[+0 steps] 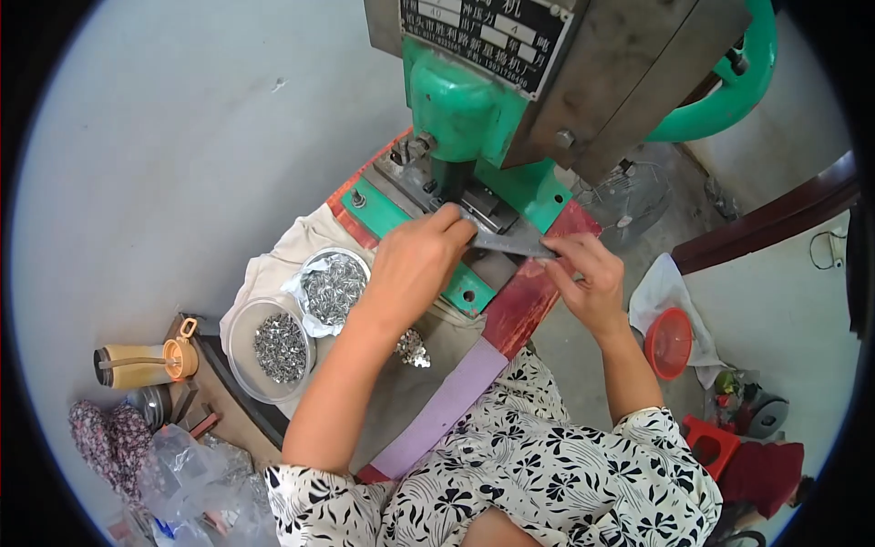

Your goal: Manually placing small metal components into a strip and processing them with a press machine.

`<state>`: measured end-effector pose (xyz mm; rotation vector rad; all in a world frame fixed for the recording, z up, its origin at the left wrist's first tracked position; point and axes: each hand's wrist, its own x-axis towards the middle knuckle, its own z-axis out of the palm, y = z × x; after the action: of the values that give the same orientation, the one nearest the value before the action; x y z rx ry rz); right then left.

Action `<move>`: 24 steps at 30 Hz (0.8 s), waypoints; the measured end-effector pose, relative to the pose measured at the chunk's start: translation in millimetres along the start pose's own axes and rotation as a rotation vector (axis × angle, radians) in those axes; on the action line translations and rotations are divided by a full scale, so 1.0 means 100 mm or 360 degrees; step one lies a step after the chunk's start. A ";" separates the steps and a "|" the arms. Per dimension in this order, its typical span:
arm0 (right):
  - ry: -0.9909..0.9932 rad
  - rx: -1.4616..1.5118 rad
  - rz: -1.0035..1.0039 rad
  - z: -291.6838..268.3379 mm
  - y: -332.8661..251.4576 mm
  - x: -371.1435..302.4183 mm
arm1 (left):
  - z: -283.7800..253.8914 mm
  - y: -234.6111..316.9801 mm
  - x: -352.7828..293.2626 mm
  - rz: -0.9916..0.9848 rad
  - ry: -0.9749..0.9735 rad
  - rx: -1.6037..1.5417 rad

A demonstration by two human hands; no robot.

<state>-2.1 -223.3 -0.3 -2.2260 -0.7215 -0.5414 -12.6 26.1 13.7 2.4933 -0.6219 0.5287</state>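
A flat grey metal strip (pixel 515 245) lies slantwise in front of the die (pixel 489 208) of a green punch press (pixel 456 96). My right hand (pixel 591 278) pinches the strip's right end between thumb and fingers. At its other end, my left hand (pixel 415 264) is closed, fingertips bent down close under the dark punch (pixel 452 179). Whatever those left fingers hold is hidden behind the hand. Left of my left forearm stand a clear round tub (pixel 239 351) of small metal parts and a bowl (pixel 354 258) lined with white plastic, full of shiny metal pieces.
The press has a green handwheel (pixel 756 87) at upper right. Its red-edged stand (pixel 519 314) is close to my body. More metal bits (pixel 413 349) lie beside my left forearm. A yellow bottle (pixel 137 365) is far left; a red basket (pixel 669 342) sits at right.
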 end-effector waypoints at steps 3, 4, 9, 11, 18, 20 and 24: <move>0.0075 -0.0082 0.0020 0.05 0.12 0.03 | 0.17 -0.10 0.21 0.0052 -0.0083 0.0144; 0.0084 -0.0084 0.0014 0.06 0.16 0.00 | 0.20 -0.09 0.26 0.0111 -0.0072 0.0222; 0.0040 -0.0018 0.0218 0.05 0.07 -0.25 | 0.19 0.05 0.24 0.0287 -0.0116 0.0431; 0.0038 -0.0010 0.0246 0.02 0.04 -0.35 | 0.23 0.13 0.23 0.0372 -0.0077 0.0489; 0.0066 -0.0044 0.0304 0.08 -0.02 -0.31 | 0.32 0.20 0.09 0.0301 -0.0118 0.0632; 0.0031 -0.0064 0.0315 0.11 0.00 -0.29 | 0.37 0.25 -0.02 0.0292 -0.0190 0.0608; 0.0021 0.0147 0.0328 0.29 0.00 -0.18 | 0.51 0.24 -0.27 0.0278 -0.0091 0.0642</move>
<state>-11.3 -207.9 -29.4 -2.1767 -0.4925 -0.4119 -35.1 -11.8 -30.1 2.8540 -0.8306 0.7093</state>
